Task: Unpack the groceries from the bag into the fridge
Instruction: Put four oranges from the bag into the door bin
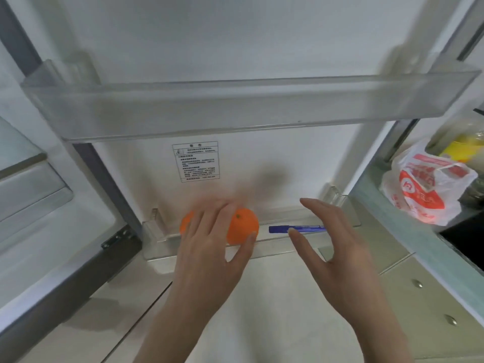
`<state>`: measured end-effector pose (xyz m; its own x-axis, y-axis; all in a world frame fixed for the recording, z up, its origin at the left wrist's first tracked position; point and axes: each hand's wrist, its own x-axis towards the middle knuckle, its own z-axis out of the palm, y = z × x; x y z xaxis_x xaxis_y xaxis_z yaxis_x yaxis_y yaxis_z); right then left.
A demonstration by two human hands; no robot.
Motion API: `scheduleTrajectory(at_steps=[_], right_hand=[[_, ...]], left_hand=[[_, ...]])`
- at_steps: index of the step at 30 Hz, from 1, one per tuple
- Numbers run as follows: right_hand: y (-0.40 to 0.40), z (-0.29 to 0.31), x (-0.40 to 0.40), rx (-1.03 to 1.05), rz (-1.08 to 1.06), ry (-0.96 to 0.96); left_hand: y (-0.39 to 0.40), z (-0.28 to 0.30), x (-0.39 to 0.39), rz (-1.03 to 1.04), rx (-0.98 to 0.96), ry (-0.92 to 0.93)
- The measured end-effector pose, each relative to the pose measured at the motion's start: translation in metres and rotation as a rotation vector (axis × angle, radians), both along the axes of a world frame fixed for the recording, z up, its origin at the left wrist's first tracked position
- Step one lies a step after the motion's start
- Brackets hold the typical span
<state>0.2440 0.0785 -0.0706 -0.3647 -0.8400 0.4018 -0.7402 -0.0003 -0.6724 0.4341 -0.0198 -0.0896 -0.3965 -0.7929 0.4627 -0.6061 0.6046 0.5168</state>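
The left hand (209,242) is cupping an orange (242,229), thumb underneath, seating it in the lower door bin (162,244) beside a pen (296,228). The right hand (337,239) is hovering open, empty. The bag (429,189) is waiting right.

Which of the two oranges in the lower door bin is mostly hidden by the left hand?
The left-end orange; only a sliver shows past the left hand. The other orange, nearer the blue marker, is mostly visible.

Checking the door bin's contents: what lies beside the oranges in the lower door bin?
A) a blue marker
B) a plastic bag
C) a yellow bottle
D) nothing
A: a blue marker lies in the lower bin, right of the oranges.
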Motion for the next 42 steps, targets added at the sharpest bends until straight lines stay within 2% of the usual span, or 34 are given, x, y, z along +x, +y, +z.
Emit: scheduleTrajectory(at_steps=[6,17,25,37,42], right_hand=[[0.041,0.002,-0.058,-0.047,-0.198,0.090],[0.136,-0.008,-0.199,0.064,-0.484,0.340],[0.175,-0.017,-0.294,0.082,-0.599,0.377],[0.144,-0.056,-0.406,0.146,-0.672,0.356],[0.105,-0.068,-0.457,0.202,-0.638,0.372]], left_hand=[[0.025,0.005,-0.080,-0.138,-0.043,0.058],[0.088,0.010,-0.254,-0.455,-0.095,0.043],[0.107,-0.005,-0.363,-0.496,-0.168,-0.005],[0.065,-0.038,-0.483,-0.470,-0.170,-0.161],[0.030,-0.053,-0.540,-0.476,-0.134,-0.145]])
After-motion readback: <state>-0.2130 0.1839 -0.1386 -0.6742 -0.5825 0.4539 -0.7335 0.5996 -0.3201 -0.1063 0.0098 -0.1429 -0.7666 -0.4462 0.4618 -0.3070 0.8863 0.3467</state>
